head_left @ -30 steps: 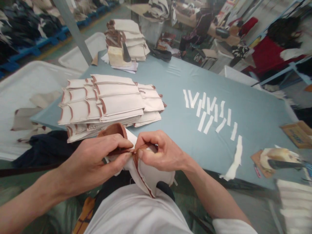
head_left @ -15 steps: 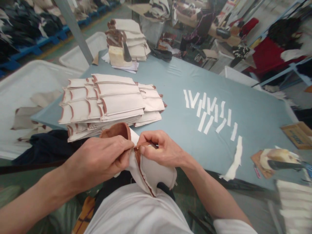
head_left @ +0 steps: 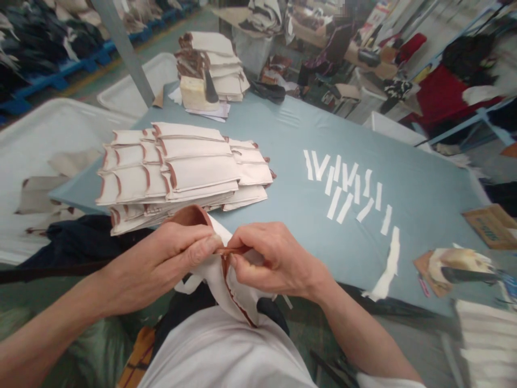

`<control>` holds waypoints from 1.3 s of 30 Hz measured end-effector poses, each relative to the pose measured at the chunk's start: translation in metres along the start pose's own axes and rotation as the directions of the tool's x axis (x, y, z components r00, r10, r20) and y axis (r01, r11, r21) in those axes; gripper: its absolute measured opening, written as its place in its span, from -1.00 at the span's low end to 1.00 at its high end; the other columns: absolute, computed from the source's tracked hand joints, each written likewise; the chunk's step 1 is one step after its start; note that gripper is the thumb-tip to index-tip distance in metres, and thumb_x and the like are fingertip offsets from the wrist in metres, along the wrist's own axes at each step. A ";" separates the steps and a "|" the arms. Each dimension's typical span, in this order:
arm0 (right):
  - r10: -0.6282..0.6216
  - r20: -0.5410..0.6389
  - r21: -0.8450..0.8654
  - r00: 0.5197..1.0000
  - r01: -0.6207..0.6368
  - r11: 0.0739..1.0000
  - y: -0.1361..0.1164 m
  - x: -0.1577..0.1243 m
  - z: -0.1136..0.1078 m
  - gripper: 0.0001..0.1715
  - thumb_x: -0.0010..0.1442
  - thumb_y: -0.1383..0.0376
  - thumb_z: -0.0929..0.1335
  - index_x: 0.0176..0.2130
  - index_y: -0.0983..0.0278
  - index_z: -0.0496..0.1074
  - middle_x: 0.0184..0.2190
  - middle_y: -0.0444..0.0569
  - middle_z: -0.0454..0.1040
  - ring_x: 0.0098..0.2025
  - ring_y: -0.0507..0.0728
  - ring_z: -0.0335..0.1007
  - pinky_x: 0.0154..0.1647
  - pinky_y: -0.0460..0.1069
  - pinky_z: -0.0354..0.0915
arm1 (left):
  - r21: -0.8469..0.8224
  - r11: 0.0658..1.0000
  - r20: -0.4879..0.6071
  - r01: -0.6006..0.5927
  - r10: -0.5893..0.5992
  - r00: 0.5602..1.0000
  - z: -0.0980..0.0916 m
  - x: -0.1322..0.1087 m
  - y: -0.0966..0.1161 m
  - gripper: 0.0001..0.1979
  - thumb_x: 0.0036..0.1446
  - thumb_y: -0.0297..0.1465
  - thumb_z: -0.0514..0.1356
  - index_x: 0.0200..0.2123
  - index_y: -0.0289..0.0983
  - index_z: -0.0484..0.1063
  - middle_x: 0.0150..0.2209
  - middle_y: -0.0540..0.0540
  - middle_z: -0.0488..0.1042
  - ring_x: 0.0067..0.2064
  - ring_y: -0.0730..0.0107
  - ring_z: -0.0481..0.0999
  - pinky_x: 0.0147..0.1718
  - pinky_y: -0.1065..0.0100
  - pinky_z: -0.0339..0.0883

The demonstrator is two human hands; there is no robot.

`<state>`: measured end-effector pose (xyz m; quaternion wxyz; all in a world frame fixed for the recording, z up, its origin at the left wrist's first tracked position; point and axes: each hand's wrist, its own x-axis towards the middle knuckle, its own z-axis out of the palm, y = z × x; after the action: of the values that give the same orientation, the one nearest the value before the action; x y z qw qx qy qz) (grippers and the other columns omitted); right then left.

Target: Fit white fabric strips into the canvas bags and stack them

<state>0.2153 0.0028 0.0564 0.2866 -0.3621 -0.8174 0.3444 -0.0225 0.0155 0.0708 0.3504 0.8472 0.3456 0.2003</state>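
Close to my body, above the table's near edge, I hold a white sewn piece point(head_left: 214, 277) with brown lining and brown edging. My left hand point(head_left: 173, 256) pinches its upper edge between thumb and fingers. Just to the right, my right hand point(head_left: 278, 261) is closed on the same edge, thumb below and fingers curled. A short brown strip of edging spans the gap between the two hands. From there a brown-lined seam runs down toward my shirt. The brown inside point(head_left: 191, 215) curves up behind my left hand. My fingers hide part of the gripped edge.
Stacked white pieces with brown edges point(head_left: 197, 172) lie on the blue-grey table point(head_left: 283, 140). White strips point(head_left: 334, 202) are spread at the right, near a cardboard box point(head_left: 490, 225). Another stack point(head_left: 226, 59) stands at the back. A white bin point(head_left: 60, 121) is left.
My left hand has turned flatter, its thumb now along the edge. The brown edging shows stretched between my hands. The white part under my right hand has swung down and shows less.
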 end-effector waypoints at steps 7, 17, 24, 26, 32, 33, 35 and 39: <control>-0.076 -0.005 -0.113 0.997 0.075 0.991 0.003 -0.005 -0.001 -0.85 0.24 0.38 0.31 -0.32 0.24 0.49 -0.47 -0.12 0.54 -0.42 0.03 0.35 -0.35 -0.07 0.14 | 0.006 0.987 0.059 -0.159 0.158 0.986 0.008 0.002 -0.007 -0.63 0.57 -0.42 0.00 -0.34 -0.21 0.41 -0.39 0.04 0.53 -0.37 0.40 0.51 -0.33 0.43 0.33; -0.101 0.035 -0.140 0.994 0.105 0.985 0.010 -0.008 0.005 -0.84 0.38 0.37 0.33 -0.24 0.24 0.51 -0.40 -0.11 0.61 -0.37 0.05 0.45 -0.31 -0.06 0.21 | 0.162 0.947 -0.125 -0.277 0.298 0.946 0.026 -0.008 -0.021 -0.70 0.56 -0.42 0.10 -0.32 -0.21 0.43 -0.45 0.05 0.54 -0.46 0.43 0.51 -0.40 0.40 0.29; -0.185 0.111 -0.374 0.977 0.213 0.903 -0.007 -0.015 0.002 -0.74 0.54 0.38 0.27 -0.17 0.28 0.52 -0.31 -0.05 0.68 -0.26 0.13 0.54 -0.17 0.03 0.29 | -0.129 0.991 0.107 0.035 -0.021 0.994 0.015 -0.007 -0.017 -0.68 0.45 -0.33 0.15 -0.41 -0.23 0.47 -0.51 0.10 0.48 -0.48 0.50 0.43 -0.50 0.48 0.19; -0.150 0.178 -0.391 0.973 0.210 0.896 -0.014 -0.016 -0.001 -0.76 0.53 0.39 0.28 -0.15 0.28 0.52 -0.29 -0.04 0.68 -0.26 0.14 0.52 -0.18 0.04 0.29 | -0.107 0.993 0.153 0.055 -0.039 0.988 0.014 -0.007 -0.014 -0.68 0.40 -0.37 0.13 -0.46 -0.23 0.40 -0.53 0.10 0.42 -0.50 0.50 0.37 -0.53 0.45 0.14; -0.090 0.222 -0.414 0.971 0.177 0.893 -0.017 -0.016 -0.004 -0.81 0.51 0.40 0.31 -0.16 0.26 0.52 -0.25 -0.02 0.70 -0.23 0.14 0.53 -0.21 0.03 0.27 | 0.163 0.982 -0.034 -0.095 0.101 0.994 0.028 -0.007 -0.005 -0.74 0.16 -0.56 0.10 -0.53 -0.20 0.16 -0.59 0.11 0.27 -0.54 0.49 0.23 -0.50 0.31 -0.04; -0.084 0.208 -0.396 0.974 0.163 0.904 -0.015 -0.015 -0.004 -0.80 0.52 0.38 0.31 -0.16 0.26 0.52 -0.26 -0.02 0.70 -0.24 0.14 0.54 -0.21 0.03 0.27 | 0.167 0.977 -0.056 -0.129 0.140 0.989 0.031 -0.007 -0.004 -0.74 0.15 -0.57 0.08 -0.53 -0.20 0.15 -0.59 0.12 0.26 -0.55 0.49 0.22 -0.50 0.30 -0.04; -0.070 0.188 -0.307 0.980 0.126 0.943 -0.010 -0.014 -0.005 -0.81 0.54 0.33 0.33 -0.16 0.25 0.53 -0.25 -0.02 0.70 -0.23 0.12 0.55 -0.20 0.01 0.28 | 0.100 0.981 -0.091 -0.165 0.174 0.980 0.037 -0.008 -0.001 -0.73 0.14 -0.59 0.06 -0.54 -0.19 0.10 -0.62 0.13 0.21 -0.58 0.52 0.19 -0.53 0.33 -0.05; -0.034 0.197 -0.086 0.980 0.052 0.995 -0.002 -0.010 -0.011 -0.85 0.52 0.23 0.41 -0.14 0.22 0.54 -0.24 -0.07 0.68 -0.19 0.09 0.56 -0.17 -0.05 0.28 | -0.185 0.979 -0.080 -0.090 0.077 0.994 0.038 -0.009 0.007 -0.68 0.18 -0.55 0.02 -0.51 -0.16 -0.08 -0.60 0.16 -0.01 -0.60 0.56 0.03 -0.60 0.40 -0.08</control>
<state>0.2283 -0.0023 0.0629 0.1955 -0.3213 -0.8642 0.3343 -0.0033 -0.0114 0.0491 0.4075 0.8162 0.3017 0.2771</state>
